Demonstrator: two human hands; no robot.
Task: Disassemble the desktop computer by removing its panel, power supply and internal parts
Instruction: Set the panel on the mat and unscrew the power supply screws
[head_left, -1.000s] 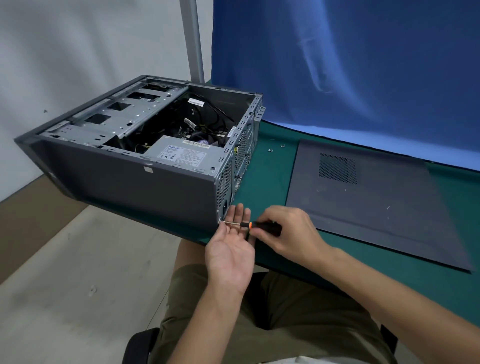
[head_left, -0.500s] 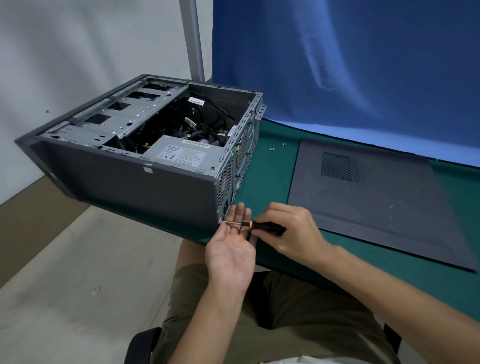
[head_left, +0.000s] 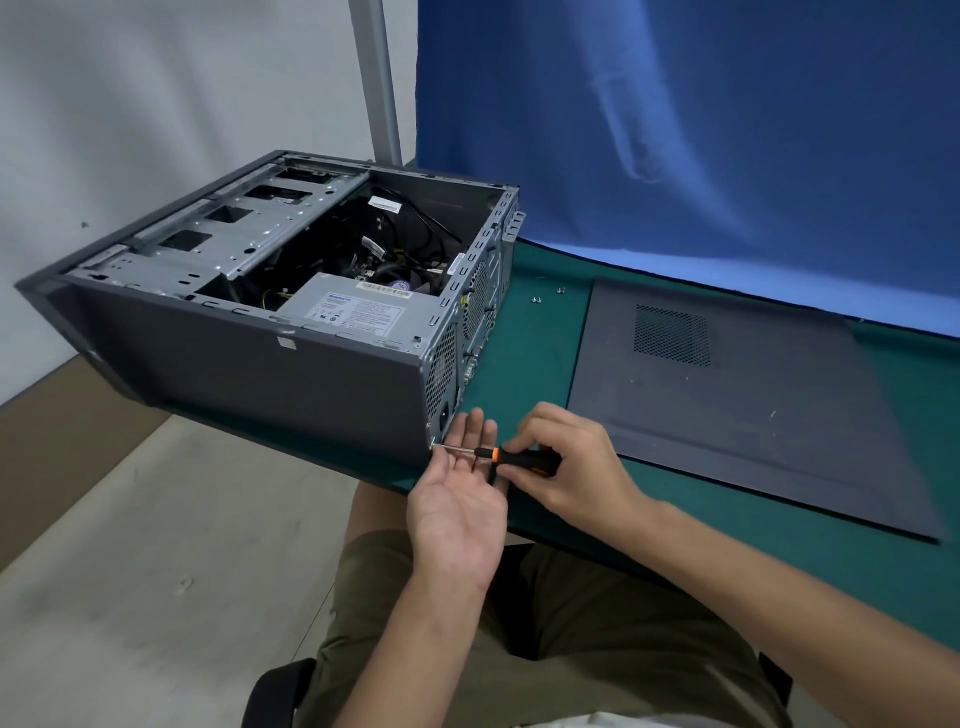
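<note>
Screwdriver at the case's rear corner

The right hand (head_left: 571, 467) grips the black-and-orange screwdriver (head_left: 519, 457), its tip at the lower rear corner of the open metal computer case (head_left: 249, 374). The left hand (head_left: 462, 499) lies flat, palm up, under the shaft. The boxy grey power supply (head_left: 358, 312) sits inside. On the green table (head_left: 530, 358), two screws (head_left: 535, 299) lie beside the flat, mesh-vented panel (head_left: 753, 415).

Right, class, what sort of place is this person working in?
Probably a makeshift repair bench, perhaps staged for filming: a green-topped table, a blue cloth hung behind it, and an opened computer case with its removed panel lying beside it on the table.
</note>
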